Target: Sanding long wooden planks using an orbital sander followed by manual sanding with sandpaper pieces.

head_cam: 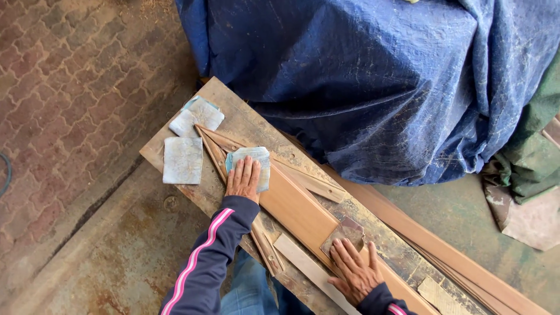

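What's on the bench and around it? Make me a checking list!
Surface: worn wooden workbench, scuffed and dusty.
Job's things: pointed wooden board lying flat on the bench; sandpaper sheet and sandpaper block on it.
Clutter: two spare sandpaper sheets at the bench end; loose wooden strips.
Hands: left hand flat on the sandpaper sheet; right hand fingertips on the sandpaper block.
Cables: a dark hose or cable at the left edge, cannot tell which.
Surroundings: blue tarp over something bulky; brick paving; long planks.
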